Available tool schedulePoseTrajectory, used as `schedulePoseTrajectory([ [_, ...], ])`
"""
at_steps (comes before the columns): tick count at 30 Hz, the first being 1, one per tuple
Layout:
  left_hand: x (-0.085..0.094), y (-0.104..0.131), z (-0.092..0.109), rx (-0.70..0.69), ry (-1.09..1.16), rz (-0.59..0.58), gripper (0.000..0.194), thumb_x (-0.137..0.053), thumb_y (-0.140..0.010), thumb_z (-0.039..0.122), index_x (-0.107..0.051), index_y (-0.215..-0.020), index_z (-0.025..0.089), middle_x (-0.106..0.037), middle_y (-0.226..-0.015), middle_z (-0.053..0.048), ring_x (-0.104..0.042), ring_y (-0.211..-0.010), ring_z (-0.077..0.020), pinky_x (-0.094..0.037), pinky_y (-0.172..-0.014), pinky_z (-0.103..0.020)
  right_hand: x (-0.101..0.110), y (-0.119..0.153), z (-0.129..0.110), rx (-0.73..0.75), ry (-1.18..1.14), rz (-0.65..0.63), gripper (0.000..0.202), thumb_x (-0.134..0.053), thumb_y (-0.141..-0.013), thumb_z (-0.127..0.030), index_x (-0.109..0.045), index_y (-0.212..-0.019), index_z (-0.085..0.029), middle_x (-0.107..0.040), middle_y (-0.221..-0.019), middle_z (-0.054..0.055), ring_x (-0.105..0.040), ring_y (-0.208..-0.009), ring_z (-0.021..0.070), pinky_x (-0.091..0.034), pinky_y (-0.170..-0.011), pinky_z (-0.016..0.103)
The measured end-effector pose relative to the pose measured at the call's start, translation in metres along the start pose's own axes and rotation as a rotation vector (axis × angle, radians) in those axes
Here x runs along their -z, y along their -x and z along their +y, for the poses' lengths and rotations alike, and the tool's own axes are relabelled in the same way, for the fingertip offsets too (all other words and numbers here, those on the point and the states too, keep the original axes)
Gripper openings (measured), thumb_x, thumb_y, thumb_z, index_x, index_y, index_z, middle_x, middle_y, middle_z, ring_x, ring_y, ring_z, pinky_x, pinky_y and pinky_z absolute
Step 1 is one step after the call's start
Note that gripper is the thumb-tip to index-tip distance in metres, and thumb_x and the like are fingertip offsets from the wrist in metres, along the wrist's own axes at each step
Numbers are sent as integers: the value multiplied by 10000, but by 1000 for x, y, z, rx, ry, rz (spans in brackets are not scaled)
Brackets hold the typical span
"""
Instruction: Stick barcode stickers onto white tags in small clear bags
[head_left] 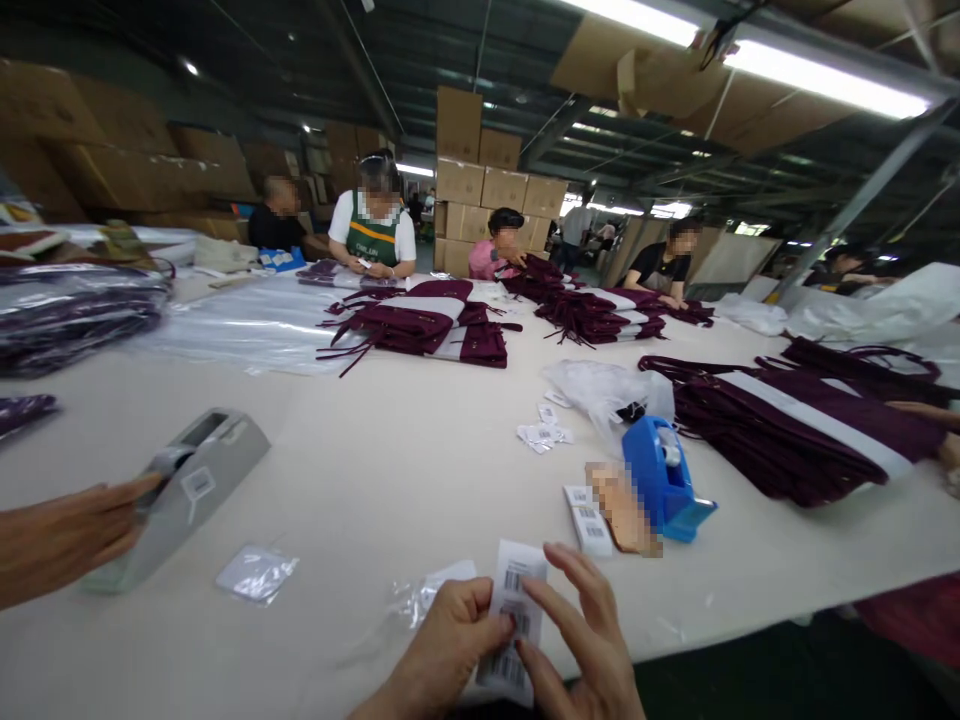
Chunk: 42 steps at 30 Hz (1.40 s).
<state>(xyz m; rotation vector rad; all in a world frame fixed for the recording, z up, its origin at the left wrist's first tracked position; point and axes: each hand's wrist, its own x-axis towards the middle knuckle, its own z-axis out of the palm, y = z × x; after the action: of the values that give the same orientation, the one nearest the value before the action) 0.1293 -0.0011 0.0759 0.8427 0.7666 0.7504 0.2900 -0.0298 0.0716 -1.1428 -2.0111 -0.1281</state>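
Barcode strip held near the worktop's near edge

By the left edge, a grey tape dispenser is touched by another person's hand. Right of it, a clear packet is laid flat; toward the far edge, purple bags are stacked. Near the middle of the near edge, the strip is pinched at its left side by the left hand; its right side is met by spread fingers of the right hand, though whether they are closed on it cannot be told. Three barcodes are seen on it, so it is judged not yet used up. Farther in, loose labels are scattered, apparently already separated. A label stack, left of the blue tape dispenser, seems left for later. Another bag pile is set by the right edge.
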Motion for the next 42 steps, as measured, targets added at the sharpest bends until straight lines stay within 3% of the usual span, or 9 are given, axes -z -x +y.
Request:
schedulePoseTrajectory([
  [3,1,12,3,-16,-87,-47,192,-641,-646,285,-607,-664,96,-469,-603,15,-379,-572,-92,-273,-532,-204,-5,-3,-5,-101,-194,-86,360,-531,-828,-290,-522,-1177,-200,-552,-1196,122,-472,-1158,276,-463,-900,439],
  [8,7,22,3,-20,-172,-21,183,-596,-656,291,-554,-623,116,-391,-597,30,-319,-580,-90,-238,-532,-210,-21,-1,-18,-177,-366,-67,187,-548,-830,-269,-602,-1005,-231,-676,-928,50,-629,-902,204,-486,-874,361],
  [20,14,13,-3,68,-235,33,181,-546,-615,311,-470,-578,150,-359,-561,35,-300,-541,-88,-211,-496,-223,-30,-3,-18,-290,-488,-139,132,-483,-861,-216,-614,-842,-227,-659,-773,2,-623,-786,158,-429,-925,372],
  [25,15,7,-3,104,-239,24,175,-533,-597,300,-556,-638,132,-420,-534,38,-339,-489,-81,-219,-471,-212,-35,3,-6,-551,-587,-6,199,-450,-899,-275,-636,-891,-202,-671,-823,30,-638,-757,165,-529,-704,264],
  [30,17,-20,-17,23,-131,40,261,-569,-605,327,-623,-741,110,-529,-591,10,-437,-543,-99,-285,-532,-212,-24,3,26,-212,-214,287,427,-471,-861,-474,-530,-1176,-193,-610,-1075,123,-534,-1052,275,-407,-917,478],
  [34,14,-49,-23,17,-317,115,311,-531,-603,324,-622,-811,111,-611,-702,-48,-530,-649,-178,-376,-604,-280,-6,-10,38,4,19,253,462,-449,-848,-535,-507,-1172,-212,-631,-973,103,-583,-933,267,-368,-907,515],
  [38,15,-54,-12,-264,-720,367,379,-536,-594,233,-623,-955,157,-624,-1024,-102,-501,-1003,-267,-357,-886,-394,5,-20,36,106,155,236,455,-423,-845,-565,-505,-1149,-236,-652,-897,78,-606,-871,252,-366,-896,501],
  [40,16,-46,-2,-263,-731,354,262,-511,-658,267,-642,-862,166,-644,-917,-86,-531,-913,-240,-382,-839,-370,6,-21,35,138,162,231,456,-418,-847,-567,-505,-1136,-224,-654,-882,82,-606,-866,250,-363,-898,496],
  [42,15,-33,8,-94,-552,229,243,-501,-709,361,-626,-710,152,-618,-676,-49,-533,-673,-178,-403,-652,-300,5,-22,33,169,155,221,463,-429,-844,-567,-510,-1119,-203,-656,-873,91,-603,-872,251,-356,-906,491],
])
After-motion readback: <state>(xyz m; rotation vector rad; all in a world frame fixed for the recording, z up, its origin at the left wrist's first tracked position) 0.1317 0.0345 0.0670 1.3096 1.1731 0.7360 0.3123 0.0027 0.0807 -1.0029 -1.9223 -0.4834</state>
